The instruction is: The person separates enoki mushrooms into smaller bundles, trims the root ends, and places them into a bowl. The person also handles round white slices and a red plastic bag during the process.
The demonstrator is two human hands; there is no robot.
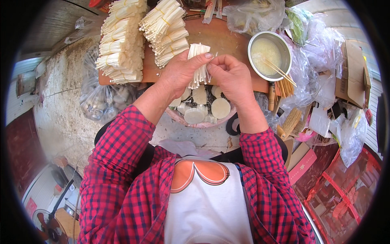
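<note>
My left hand (179, 71) grips a small bundle of enoki mushrooms (199, 68), thumb across its front, caps pointing towards me. At the bundle's right side is my right hand (230, 73), thumb and fingertips pinched together at a thin pale strand, perhaps a single mushroom stem. What exactly lies between those fingertips is too small to tell. Beyond my left hand, enoki bundles tied with yellow bands form a tall stack (122, 45) and a smaller stack (167, 30) on the wooden board (219, 36). Below the hands stands a basin (201, 124) with round pale slices and dark scraps.
A metal pot (269, 56) of pale yellow liquid, with wooden sticks in it, stands at the board's right. Near its wooden handle (271, 97) is a bundle of skewers (285, 87). Plastic bags (323, 52) and cardboard (350, 74) crowd the right; another filled bag (103, 100) lies left.
</note>
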